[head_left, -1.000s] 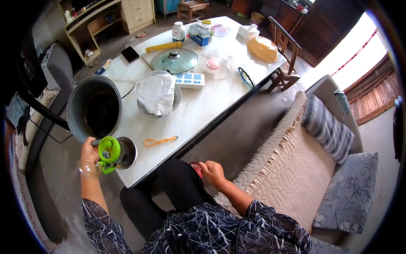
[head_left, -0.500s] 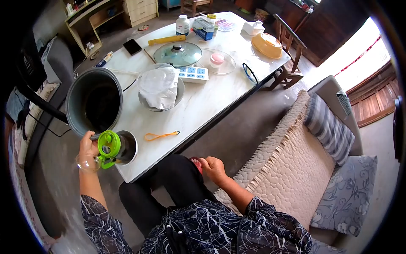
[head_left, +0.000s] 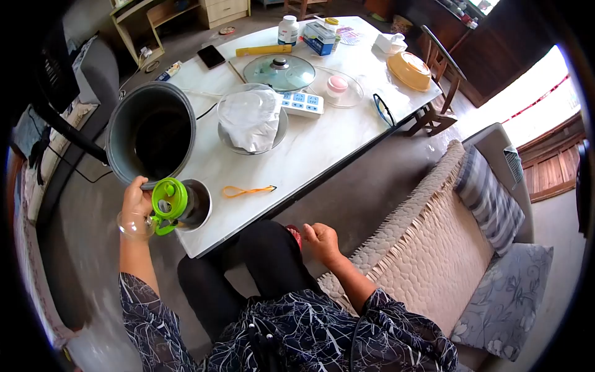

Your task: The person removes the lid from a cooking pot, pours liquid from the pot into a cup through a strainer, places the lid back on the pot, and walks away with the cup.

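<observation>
- You had your left hand [head_left: 135,201] at the near-left corner of the table [head_left: 297,164], fingers bent beside a green-lidded jug [head_left: 169,197]; how far they were closed, and on what, I couldn't tell.
- The jug stood near that corner, just beside the big pot [head_left: 114,139], covering part of a pale-rimmed container [head_left: 207,208]; whether the two touched was unclear.
- Your right hand [head_left: 322,242] hung above the floor near your knee, fingers curled into a loose fist, no object showing in it.
- Tabletop: white, faintly veined, dark-edged. An orange loop [head_left: 238,191] lay near its front edge.
- Mid-table: a bowl [head_left: 282,131] under white sheeting [head_left: 251,130], a power strip [head_left: 310,104] touching or just beside it, and a glass lid [head_left: 279,74] behind.
- Farther along: a phone [head_left: 211,57], a yellow stick [head_left: 263,50], a white bottle [head_left: 288,30], a blue box [head_left: 318,38]; glasses [head_left: 383,110] and an upturned orange basket [head_left: 409,71] toward the right.
- Room: grey floor [head_left: 347,180], wooden chair [head_left: 439,93] at the far right, quilted sofa [head_left: 421,254] with striped cushion [head_left: 489,195] and floral cushion [head_left: 505,304], bright doorway [head_left: 539,87] beyond.
</observation>
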{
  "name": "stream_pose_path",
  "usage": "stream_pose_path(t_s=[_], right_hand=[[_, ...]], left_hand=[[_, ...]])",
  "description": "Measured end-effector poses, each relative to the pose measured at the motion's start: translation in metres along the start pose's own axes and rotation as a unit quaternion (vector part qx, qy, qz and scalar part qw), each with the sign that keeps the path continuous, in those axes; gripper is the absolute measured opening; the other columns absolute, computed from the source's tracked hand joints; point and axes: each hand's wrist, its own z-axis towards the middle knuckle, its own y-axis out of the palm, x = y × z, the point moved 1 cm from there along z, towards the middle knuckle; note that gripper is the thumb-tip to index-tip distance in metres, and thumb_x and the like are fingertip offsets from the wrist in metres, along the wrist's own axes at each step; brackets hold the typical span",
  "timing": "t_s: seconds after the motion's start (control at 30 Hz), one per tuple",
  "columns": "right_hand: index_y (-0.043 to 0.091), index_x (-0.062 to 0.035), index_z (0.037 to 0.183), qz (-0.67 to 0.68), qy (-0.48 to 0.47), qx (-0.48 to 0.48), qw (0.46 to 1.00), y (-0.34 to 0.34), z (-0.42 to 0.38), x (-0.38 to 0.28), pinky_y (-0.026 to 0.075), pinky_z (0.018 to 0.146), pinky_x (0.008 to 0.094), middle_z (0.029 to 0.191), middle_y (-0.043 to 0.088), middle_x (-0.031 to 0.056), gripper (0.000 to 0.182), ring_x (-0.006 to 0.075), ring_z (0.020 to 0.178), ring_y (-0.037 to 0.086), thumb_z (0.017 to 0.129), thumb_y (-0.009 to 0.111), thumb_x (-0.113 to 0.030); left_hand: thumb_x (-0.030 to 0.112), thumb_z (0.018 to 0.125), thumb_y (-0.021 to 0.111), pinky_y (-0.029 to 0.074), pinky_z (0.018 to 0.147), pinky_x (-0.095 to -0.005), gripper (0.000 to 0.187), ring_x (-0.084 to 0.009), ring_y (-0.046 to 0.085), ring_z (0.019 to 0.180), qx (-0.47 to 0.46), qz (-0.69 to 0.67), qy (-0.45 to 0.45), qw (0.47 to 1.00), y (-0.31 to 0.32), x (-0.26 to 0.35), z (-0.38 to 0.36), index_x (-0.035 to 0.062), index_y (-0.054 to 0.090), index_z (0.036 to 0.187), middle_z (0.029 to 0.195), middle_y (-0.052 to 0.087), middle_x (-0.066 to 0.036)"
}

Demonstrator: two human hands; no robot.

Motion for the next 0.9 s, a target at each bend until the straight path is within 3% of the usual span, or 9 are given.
stream_pose_path(t_s=[0.03, 0.07, 0.1, 0.17, 0.33, 0.63, 0.73, 0.83, 0.9], right_hand=[[0.056, -0.0015, 0.061, 0.016, 0.002, 0.015, 1.0, -0.001, 0.002, 0.0, 0.041, 0.052, 0.0374, 0.062, 0.053, 0.0151, 0.033, 0.032, 0.056, 0.052, 0.083, 0.056, -0.026], [0.054, 0.0013, 0.06, -0.009, -0.033, 0.032, 0.999, 0.001, 0.005, 0.006, 0.039, 0.048, 0.0315, 0.055, 0.049, 0.011, 0.034, 0.019, 0.048, 0.048, 0.085, 0.056, -0.022], [0.054, 0.0012, 0.059, -0.003, -0.039, 0.036, 0.999, 0.003, 0.007, 0.011, 0.039, 0.048, 0.0305, 0.055, 0.049, 0.0108, 0.034, 0.0178, 0.047, 0.048, 0.085, 0.056, -0.021], [0.054, 0.001, 0.058, -0.005, -0.055, 0.048, 0.997, 0.009, 0.008, 0.023, 0.039, 0.047, 0.0302, 0.054, 0.051, 0.0093, 0.035, 0.0175, 0.047, 0.048, 0.085, 0.055, -0.02], [0.055, 0.0, 0.055, -0.011, -0.047, 0.004, 0.999, 0.014, -0.004, 0.02, 0.038, 0.046, 0.0284, 0.051, 0.05, 0.0063, 0.037, 0.0133, 0.046, 0.048, 0.086, 0.054, -0.019], [0.051, 0.0, 0.054, -0.016, -0.043, -0.012, 0.999, 0.016, -0.008, 0.007, 0.038, 0.046, 0.0281, 0.05, 0.049, 0.0065, 0.039, 0.0121, 0.046, 0.047, 0.087, 0.054, -0.02], [0.052, -0.0003, 0.057, 0.028, -0.022, -0.003, 0.999, 0.01, 0.005, -0.003, 0.038, 0.047, 0.0268, 0.052, 0.051, 0.0053, 0.036, 0.011, 0.048, 0.048, 0.087, 0.052, -0.019], [0.058, 0.0004, 0.072, 0.094, 0.023, -0.022, 0.995, 0.006, 0.024, -0.01, 0.04, 0.05, 0.0295, 0.061, 0.055, 0.0069, 0.024, 0.0128, 0.053, 0.05, 0.086, 0.053, -0.018], [0.059, 0.0004, 0.086, 0.176, -0.001, 0.021, 0.984, 0.002, 0.044, -0.029, 0.042, 0.051, 0.0247, 0.068, 0.057, 0.0035, 0.018, 0.0082, 0.057, 0.051, 0.087, 0.052, -0.016]], left_hand=[[0.006, 0.076, 0.05, 0.049, 0.075, -0.0414, 0.015, -0.0318, 0.058, 0.077, 0.005, -0.004, 0.003, 1.0, 0.008, 0.0, -0.007, -0.0047, 0.045, 0.085, 0.082, 0.056, -0.018], [0.007, 0.076, 0.05, 0.048, 0.077, -0.0427, 0.017, -0.0335, 0.057, 0.08, -0.008, 0.003, -0.006, 1.0, 0.025, -0.003, -0.021, -0.0057, 0.044, 0.086, 0.085, 0.056, -0.02], [0.007, 0.076, 0.049, 0.048, 0.078, -0.0441, 0.019, -0.0352, 0.056, 0.082, -0.017, 0.008, -0.011, 1.0, 0.038, -0.005, -0.034, -0.0068, 0.044, 0.088, 0.088, 0.055, -0.021], [0.005, 0.075, 0.05, 0.046, 0.081, -0.0468, 0.022, -0.0378, 0.055, 0.087, 0.009, -0.008, 0.041, 0.999, 0.038, -0.005, -0.033, -0.0082, 0.043, 0.091, 0.089, 0.054, -0.023], [0.001, 0.074, 0.049, 0.052, 0.072, -0.0431, 0.022, -0.0329, 0.059, 0.073, 0.008, -0.007, 0.113, 0.994, 0.029, -0.007, -0.022, -0.0083, 0.042, 0.092, 0.084, 0.054, -0.019], [0.002, 0.074, 0.05, 0.053, 0.069, -0.0395, 0.008, -0.028, 0.059, 0.067, 0.028, -0.016, 0.103, 0.994, 0.025, -0.007, -0.018, -0.0012, 0.045, 0.08, 0.076, 0.054, -0.014], [0.003, 0.075, 0.05, 0.053, 0.068, -0.039, 0.006, -0.0271, 0.058, 0.066, 0.045, -0.009, 0.113, 0.992, 0.023, -0.007, -0.018, -0.0005, 0.046, 0.078, 0.074, 0.054, -0.013], [0.003, 0.075, 0.05, 0.053, 0.067, -0.0384, 0.005, -0.0267, 0.057, 0.065, 0.047, -0.004, 0.104, 0.993, 0.026, -0.006, -0.02, -0.0001, 0.046, 0.077, 0.074, 0.053, -0.013], [0.003, 0.075, 0.049, 0.053, 0.067, -0.0385, 0.006, -0.0268, 0.057, 0.065, 0.054, -0.006, 0.11, 0.992, 0.03, -0.007, -0.023, -0.0006, 0.046, 0.078, 0.073, 0.053, -0.013]])
